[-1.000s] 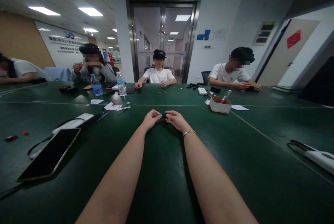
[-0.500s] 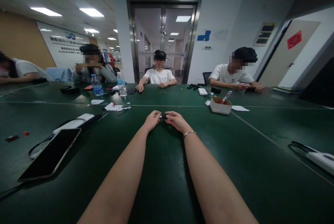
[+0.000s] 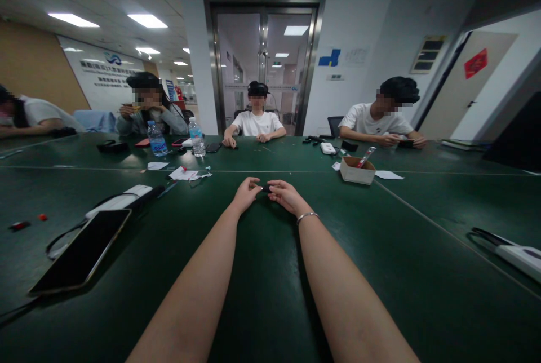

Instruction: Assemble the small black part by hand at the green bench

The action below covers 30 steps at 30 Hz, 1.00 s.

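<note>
Green table (image 3: 266,284) fills the head view, with glass doors (image 3: 239,58) at the far side. Right hand (image 3: 289,195) pinches a small black object (image 3: 266,188) — probably so its left end is reachable. Left hand (image 3: 246,195) curls narrowly there — whether touching, I cannot tell. The object is between both hands.

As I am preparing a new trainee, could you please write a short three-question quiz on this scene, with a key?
1. True or false: the small dark object lies on the table with nothing gripping it.
2. On which side of the body is the silver bracelet worn? A) left; B) right; C) both.
3. How many plastic bottles stand on the far part of the table?

Key: 1. False: the fingers of the right hand pinch it. 2. B. 3. Two.
</note>
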{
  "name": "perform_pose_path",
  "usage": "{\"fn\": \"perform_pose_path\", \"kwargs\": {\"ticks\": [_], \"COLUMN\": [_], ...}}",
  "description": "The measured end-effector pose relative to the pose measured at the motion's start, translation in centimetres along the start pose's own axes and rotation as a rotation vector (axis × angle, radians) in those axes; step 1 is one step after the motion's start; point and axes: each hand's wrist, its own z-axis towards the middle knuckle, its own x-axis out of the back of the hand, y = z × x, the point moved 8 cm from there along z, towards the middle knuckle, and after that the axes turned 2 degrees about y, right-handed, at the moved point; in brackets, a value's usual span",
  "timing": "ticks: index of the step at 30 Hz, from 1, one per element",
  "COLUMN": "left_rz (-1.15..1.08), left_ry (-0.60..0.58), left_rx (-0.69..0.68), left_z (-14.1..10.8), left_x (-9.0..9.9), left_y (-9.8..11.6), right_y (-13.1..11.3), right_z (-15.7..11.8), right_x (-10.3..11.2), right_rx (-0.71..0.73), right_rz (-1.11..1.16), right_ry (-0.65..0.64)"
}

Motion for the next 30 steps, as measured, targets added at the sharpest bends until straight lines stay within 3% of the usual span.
{"fn": "perform_pose_path", "kwargs": {"ticks": [30], "left_rz": [0.013], "left_ry": [-0.061], "left_rx": [-0.035], "left_z": [0.12], "left_x": [-0.32], "left_y": [-0.34], "right_y": [0.09], "right_z": [0.12], "right_x": [-0.11], "right_rx": [-0.002], "right_rz": [0.015], "right_ry": [-0.004]}}
